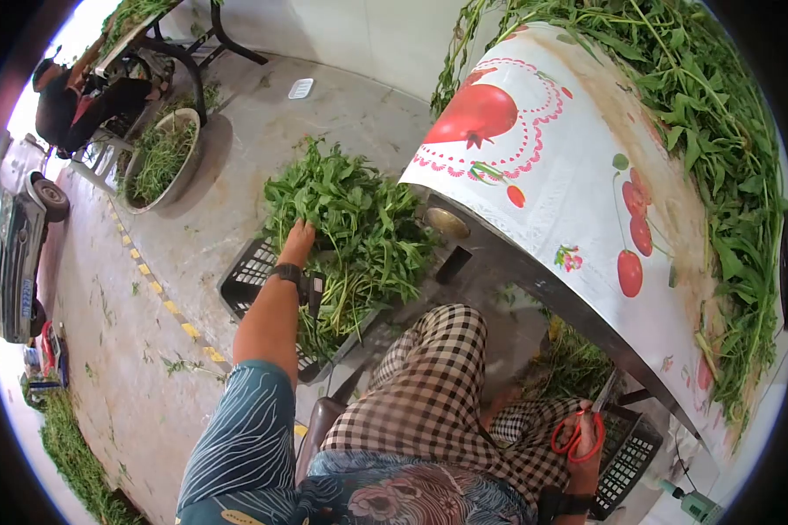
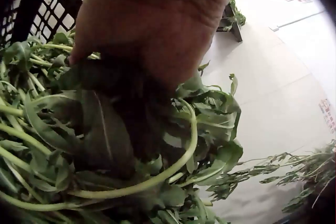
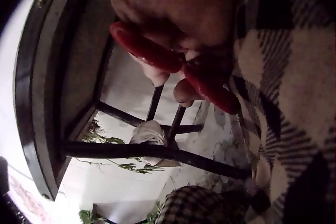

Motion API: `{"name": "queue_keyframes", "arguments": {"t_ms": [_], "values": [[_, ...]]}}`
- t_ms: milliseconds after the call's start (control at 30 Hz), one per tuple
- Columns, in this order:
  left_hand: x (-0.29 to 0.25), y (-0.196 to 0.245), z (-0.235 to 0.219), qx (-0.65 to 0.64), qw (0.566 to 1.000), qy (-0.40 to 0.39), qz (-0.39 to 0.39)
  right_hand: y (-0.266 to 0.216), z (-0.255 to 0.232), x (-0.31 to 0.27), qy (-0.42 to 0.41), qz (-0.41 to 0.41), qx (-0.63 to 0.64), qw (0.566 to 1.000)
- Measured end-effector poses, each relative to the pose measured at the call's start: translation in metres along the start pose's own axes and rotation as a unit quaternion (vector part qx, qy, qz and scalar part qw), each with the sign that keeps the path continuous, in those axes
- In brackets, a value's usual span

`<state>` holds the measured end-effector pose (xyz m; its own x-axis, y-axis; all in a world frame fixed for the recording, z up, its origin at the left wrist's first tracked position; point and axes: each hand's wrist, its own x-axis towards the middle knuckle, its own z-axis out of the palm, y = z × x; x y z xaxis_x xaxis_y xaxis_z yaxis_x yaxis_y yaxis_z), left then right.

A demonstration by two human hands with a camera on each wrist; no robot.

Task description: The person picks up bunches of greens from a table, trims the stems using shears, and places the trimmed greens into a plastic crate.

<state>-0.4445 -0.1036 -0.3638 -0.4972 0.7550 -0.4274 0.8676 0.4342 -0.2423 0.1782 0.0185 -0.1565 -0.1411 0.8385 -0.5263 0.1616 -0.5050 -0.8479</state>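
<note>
A large heap of leafy green stems [image 1: 350, 219] fills a black plastic crate [image 1: 252, 269] in front of the person. My left hand [image 1: 299, 242] reaches down into the near left side of this heap. In the left wrist view, leaves [image 2: 105, 129] and a thick curved stem [image 2: 173, 169] lie around the left hand [image 2: 147, 35], whose fingertips are hidden among them; I cannot tell whether they grip any. Beside the right thigh, my right hand [image 1: 584, 429] holds red-handled scissors [image 1: 572, 453], with fingers through the loops. Their blades are hidden.
A table with a fruit-print cloth [image 1: 534, 175] stands close on the right, more greens [image 1: 718, 131] piled along it. Below it sits another black crate [image 1: 626, 459]. A round tub of greens [image 1: 162, 162], a seated person [image 1: 87, 105] and a parked car [image 1: 17, 236] are at left.
</note>
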Motion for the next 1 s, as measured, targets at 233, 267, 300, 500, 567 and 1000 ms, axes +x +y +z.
{"name": "queue_keyframes", "arguments": {"t_ms": [233,267,300,500,567,1000], "values": [[-0.057,0.005,-0.071,-0.655,0.704,0.153,-0.226,0.005,-0.004,0.003,-0.033,-0.025,0.028,0.999],[-0.066,0.004,-0.077,-0.682,0.684,0.145,-0.212,0.009,-0.009,0.005,-0.038,-0.018,0.044,0.998],[-0.072,-0.001,-0.081,-0.708,0.664,0.137,-0.198,0.015,-0.014,0.01,-0.043,-0.01,0.059,0.997],[-0.119,-0.005,-0.131,-0.831,0.534,0.151,-0.038,0.031,-0.037,0.014,-0.041,-0.023,0.1,0.994],[-0.145,0.005,-0.166,-0.838,0.519,0.165,0.008,0.03,-0.041,0.012,-0.033,-0.027,0.108,0.993],[-0.295,0.159,-0.395,-0.657,0.561,0.285,0.416,0.051,-0.087,-0.012,0.028,-0.059,0.329,0.942]]}}
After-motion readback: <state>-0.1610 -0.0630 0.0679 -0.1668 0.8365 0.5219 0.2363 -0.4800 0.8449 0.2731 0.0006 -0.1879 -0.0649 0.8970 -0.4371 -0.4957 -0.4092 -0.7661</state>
